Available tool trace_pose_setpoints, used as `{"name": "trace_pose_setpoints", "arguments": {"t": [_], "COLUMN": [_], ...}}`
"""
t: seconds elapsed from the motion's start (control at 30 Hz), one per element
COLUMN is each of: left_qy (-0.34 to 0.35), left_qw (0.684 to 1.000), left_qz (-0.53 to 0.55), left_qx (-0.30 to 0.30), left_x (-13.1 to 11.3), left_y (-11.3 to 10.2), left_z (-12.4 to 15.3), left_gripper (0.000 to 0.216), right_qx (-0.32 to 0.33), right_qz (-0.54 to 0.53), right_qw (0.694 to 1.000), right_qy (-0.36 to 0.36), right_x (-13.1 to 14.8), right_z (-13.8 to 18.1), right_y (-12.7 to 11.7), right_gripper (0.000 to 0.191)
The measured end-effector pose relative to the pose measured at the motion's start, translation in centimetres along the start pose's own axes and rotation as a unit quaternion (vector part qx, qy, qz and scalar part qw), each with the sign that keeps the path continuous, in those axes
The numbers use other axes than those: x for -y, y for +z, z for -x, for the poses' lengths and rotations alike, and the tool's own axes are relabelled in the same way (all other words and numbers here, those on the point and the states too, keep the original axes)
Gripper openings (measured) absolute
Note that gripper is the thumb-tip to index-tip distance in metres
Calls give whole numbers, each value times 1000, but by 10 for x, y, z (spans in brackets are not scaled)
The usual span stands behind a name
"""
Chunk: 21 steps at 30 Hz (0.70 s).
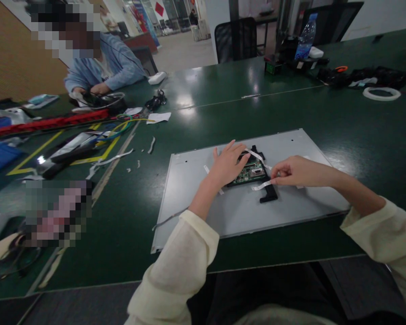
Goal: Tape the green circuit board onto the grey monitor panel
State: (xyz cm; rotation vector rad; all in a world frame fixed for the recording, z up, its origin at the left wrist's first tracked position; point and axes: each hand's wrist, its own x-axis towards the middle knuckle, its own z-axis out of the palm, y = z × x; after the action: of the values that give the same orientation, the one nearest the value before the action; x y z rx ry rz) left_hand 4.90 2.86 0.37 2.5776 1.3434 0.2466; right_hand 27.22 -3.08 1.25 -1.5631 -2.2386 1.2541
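Note:
A flat grey panel (189,198) lies on the green table. On its middle sits a green circuit board (248,174) in a black plastic bracket (269,193). My left hand (227,164) lies over the board's left side, its fingers spread, the fingertips by one end of a white tape strip (257,155). My right hand (289,171) is closed in a pinch at the bracket's right side, holding white tape (262,185). Which strip its fingertips grip is hard to make out. Other short white tape pieces stick to the panel beside the board.
Tape scraps (151,145) lie left of the panel. A white tape roll (381,93), a water bottle (306,38) and black cables stand at the far right. Across the table, a person in a blue jacket (118,61) handles dark items near a red strip (54,123).

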Motion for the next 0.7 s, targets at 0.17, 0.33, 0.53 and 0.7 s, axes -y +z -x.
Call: {"name": "trace_pose_setpoints", "arguments": {"t": [0.17,0.33,0.53,0.7], "left_qy": [53,102,121,113], "left_qw": [995,978,962,946], "left_qz": [35,154,245,291], "left_qx": [-82,-98,9,92], "left_x": [-5,-22,-43,-45], "left_y": [-16,-28,-31,-29], "left_z": [4,11,22,24], "left_gripper": [34,29,27,25], "right_qx": [-3,1,1,3], "right_qz": [-26,-118,-201,-211], "right_qw": [1000,993,979,977], "right_qy": [0,-15,-26,-36], "right_x": [-6,-5,10,10], "right_z": [-2,-3,6,7], "right_y": [0,0,-4,-4], "right_gripper": [39,37,34,35]}}
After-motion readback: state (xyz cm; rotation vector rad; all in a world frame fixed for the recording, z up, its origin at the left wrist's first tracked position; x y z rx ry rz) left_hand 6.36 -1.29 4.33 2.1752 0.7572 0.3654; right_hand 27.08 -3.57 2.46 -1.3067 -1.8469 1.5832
